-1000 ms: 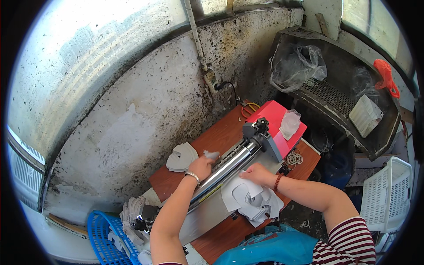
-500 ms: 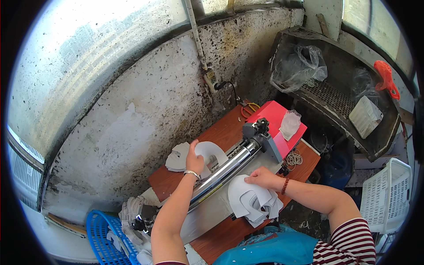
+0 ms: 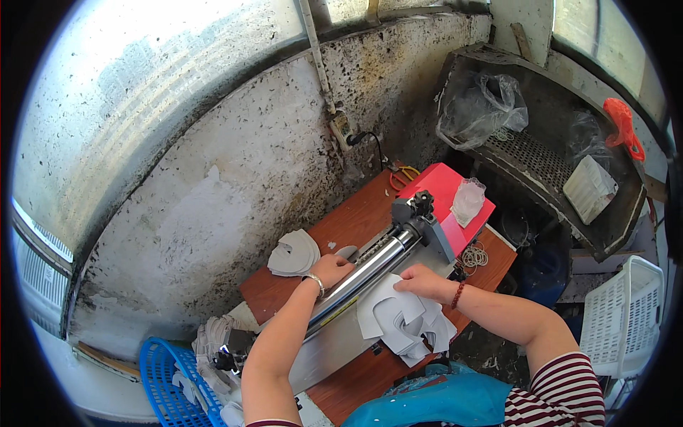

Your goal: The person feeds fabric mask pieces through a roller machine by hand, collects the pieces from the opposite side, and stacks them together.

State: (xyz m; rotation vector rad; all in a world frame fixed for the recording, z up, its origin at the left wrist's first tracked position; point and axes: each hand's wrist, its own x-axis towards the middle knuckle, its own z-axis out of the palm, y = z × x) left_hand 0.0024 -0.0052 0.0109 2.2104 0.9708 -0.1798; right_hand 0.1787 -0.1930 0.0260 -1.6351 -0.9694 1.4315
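A machine with a long shiny metal roller (image 3: 377,262) lies slantwise across a brown wooden table. At the roller's far side my left hand (image 3: 331,271) is closed with fingers bent down, on a white curved sheet (image 3: 346,252); the hand and roller hide most of this sheet. On the near side my right hand (image 3: 422,282) pinches the upper edge of a white U-shaped sheet (image 3: 379,302) between thumb and fingers. That sheet lies partly over a loose stack of similar white cut sheets (image 3: 434,331). Another fanned pile of white sheets (image 3: 294,254) rests beyond the roller.
The machine's red cover (image 3: 445,186) carries a crumpled clear plastic bag (image 3: 468,201). Pliers (image 3: 404,175) lie at the table's back edge, and rubber bands (image 3: 472,257) at its right. A blue basket (image 3: 160,384) stands lower left, a white crate (image 3: 626,313) at right.
My left hand has moved down and right to the roller, and its sheet has mostly gone out of sight. My right hand has shifted its sheet slightly left, toward the roller.
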